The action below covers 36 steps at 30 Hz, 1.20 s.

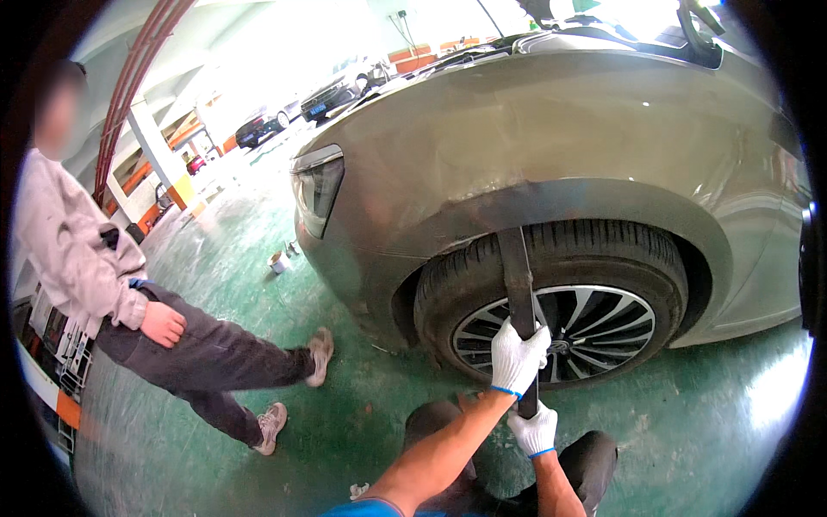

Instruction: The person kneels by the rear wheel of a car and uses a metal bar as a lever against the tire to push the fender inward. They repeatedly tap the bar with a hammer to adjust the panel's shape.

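Observation:
Both my hands wear white knit gloves with blue cuffs and grip a long, dark, flat pry bar. Its upper end reaches the fender lip, passing in front of the tyre; whether the tip goes behind the lip is hidden. My left hand is wrapped round the bar's middle, in front of the spoked wheel rim. Lower down, my right hand closes on the bar's bottom end. Above the tyre, the car's olive-grey fender shows scuffed, darkened paint along the wheel arch.
On the left stands a person in a light jacket and dark trousers, facing the car. A small can sits on the green floor. The headlight is at the car's front corner. Parked cars stand farther back.

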{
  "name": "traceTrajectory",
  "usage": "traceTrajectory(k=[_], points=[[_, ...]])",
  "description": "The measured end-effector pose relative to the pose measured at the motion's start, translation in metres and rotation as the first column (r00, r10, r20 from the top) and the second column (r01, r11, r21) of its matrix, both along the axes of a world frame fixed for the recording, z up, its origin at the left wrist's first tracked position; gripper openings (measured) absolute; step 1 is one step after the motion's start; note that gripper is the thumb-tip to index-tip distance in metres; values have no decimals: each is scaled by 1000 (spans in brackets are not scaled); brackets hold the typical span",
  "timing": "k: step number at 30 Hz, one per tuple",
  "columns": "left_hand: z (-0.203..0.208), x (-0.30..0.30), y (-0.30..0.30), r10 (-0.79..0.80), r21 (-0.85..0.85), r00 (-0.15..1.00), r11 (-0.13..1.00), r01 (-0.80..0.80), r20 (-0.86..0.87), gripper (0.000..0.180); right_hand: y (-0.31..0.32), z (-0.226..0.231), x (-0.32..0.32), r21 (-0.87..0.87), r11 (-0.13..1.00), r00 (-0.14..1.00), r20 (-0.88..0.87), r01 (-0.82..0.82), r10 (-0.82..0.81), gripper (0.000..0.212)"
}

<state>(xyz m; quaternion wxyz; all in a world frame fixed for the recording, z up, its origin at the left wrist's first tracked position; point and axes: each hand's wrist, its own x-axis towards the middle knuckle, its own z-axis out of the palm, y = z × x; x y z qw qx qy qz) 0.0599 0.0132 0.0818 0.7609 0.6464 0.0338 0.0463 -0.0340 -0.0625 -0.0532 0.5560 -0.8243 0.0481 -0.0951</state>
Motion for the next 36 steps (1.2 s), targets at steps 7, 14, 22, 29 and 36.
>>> traceTrajectory(k=[7, 14, 22, 29, 36], points=[[-7, 2, 3, 30, 70, 999, 997, -29, -13, 18, 3, -15, 7, 37, 999, 998, 65, -12, 9, 20], [-3, 6, 2, 80, 187, 996, 980, -72, -38, 17, 6, -41, 31, 11, 996, 972, 219, -86, 82, 19], [-46, -20, -8, 120, 204, 992, 973, -110, -35, 24, 0, -32, 16, 16, 997, 972, 226, -78, 72, 21], [-88, -42, -15, 300, 428, 954, 863, -269, -4, 27, -1, -57, 15, -204, 966, 966, 171, -159, 195, 19], [-84, -47, -15, 363, 476, 925, 798, -370, 112, 28, -38, -2, 23, -243, 838, 861, 23, -488, 508, 26]])
